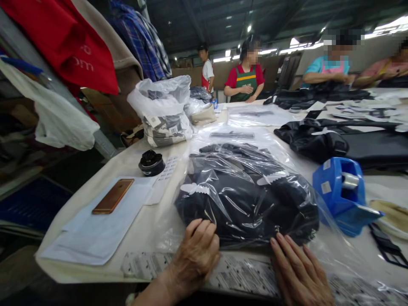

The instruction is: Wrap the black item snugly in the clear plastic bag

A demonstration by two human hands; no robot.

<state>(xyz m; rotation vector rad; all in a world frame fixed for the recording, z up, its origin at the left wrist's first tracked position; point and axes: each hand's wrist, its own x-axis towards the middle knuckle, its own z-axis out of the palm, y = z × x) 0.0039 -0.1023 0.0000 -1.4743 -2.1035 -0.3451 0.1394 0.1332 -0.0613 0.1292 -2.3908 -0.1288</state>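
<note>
A black bag point(242, 212) lies inside a clear plastic bag point(168, 225) in front of me, with white tags showing through the film. My left hand point(199, 255) is closed at the near left edge, its curled fingers gripping the plastic. Stretched out flat, my right hand point(299, 270) rests its fingertips on the near right part of the plastic. Under both hands, the near edge of the plastic shows a printed strip point(242, 274).
On the left are a phone point(113, 196) on paper sheets and a black roll point(151, 163). A blue tape dispenser point(339, 195) stands on the right, near more black bags point(376, 146). A filled plastic sack point(164, 114) stands behind. Several people point(245, 78) are across the table.
</note>
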